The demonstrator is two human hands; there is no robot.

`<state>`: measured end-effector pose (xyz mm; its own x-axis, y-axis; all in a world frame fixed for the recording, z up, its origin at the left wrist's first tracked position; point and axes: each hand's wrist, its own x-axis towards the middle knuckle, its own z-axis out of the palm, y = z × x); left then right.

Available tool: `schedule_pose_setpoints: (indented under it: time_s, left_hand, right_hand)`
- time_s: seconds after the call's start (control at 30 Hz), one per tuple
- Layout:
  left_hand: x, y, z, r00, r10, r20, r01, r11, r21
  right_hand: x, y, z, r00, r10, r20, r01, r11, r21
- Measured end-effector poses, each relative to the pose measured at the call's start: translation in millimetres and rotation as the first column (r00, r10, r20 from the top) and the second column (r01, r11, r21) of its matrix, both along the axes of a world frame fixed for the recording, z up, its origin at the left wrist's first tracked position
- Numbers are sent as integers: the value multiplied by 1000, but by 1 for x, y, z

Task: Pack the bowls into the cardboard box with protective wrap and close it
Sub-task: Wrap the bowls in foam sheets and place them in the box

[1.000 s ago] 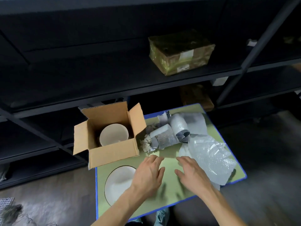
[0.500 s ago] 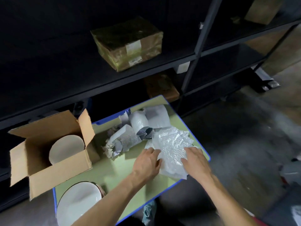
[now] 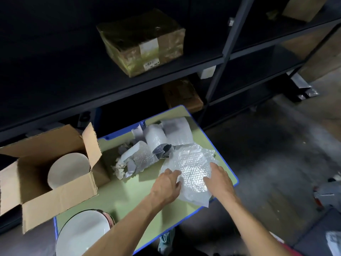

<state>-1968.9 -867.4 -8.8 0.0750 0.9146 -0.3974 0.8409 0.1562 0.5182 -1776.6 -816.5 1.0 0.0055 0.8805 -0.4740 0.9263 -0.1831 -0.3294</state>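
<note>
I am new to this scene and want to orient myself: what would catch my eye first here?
The left hand and the right hand touch a clear, shiny bubble wrap sheet at the right of the green table. To the left stands an open brown cardboard box with a round white bowl inside.
</note>
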Motion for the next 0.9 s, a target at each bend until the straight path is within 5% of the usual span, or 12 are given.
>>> schedule_pose_setpoints:
  time_s: [0.37,0.57,0.77,0.9]
  left_hand:
    - [-25,-13,23,974,157,165,-185,967,173]
    - [-55,-30,49,871,369,325,-440,879,184]
    - [-85,-71,67,856,456,244,-511,818,266]
    - [-96,-102,73,794,515,324,-601,747,286]
  right_hand:
    - [0,11,52,974,8,-226,3,999,49]
    - [-19,6,78,913,170,-370,-184,983,-1]
    - [-58,-6,92,831,356,-428,-411,911,-41]
    - [-87,-15,87,780,451,-433,-527,847,-67]
